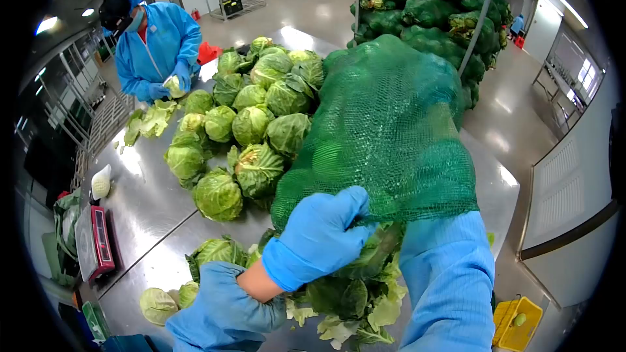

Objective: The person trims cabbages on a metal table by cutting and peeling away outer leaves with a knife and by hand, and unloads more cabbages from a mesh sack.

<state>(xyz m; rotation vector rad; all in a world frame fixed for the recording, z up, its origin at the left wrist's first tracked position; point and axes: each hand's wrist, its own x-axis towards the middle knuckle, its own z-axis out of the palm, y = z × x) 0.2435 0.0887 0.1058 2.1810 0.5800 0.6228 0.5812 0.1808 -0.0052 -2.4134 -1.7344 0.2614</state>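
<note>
A large green mesh bag (385, 137) with cabbages inside lies on the steel table (140, 234). My left hand (319, 234), in a blue glove, is closed on the bag's open edge, with the mesh pinched in its fingers. My right arm (450, 274), in a blue sleeve, reaches into the bag's mouth. My right hand is inside, blurred behind the mesh, and its fingers cannot be made out. Beside the bag on the left is a heap of green cabbages (251, 124). Loose outer leaves (339, 300) lie below my left hand.
A co-worker (156, 45) in blue holds a cabbage across the table at the left. A red scale (98, 241) stands at the left edge. Filled mesh bags (437, 16) are stacked behind the table. A yellow basket (515, 326) is at the lower right.
</note>
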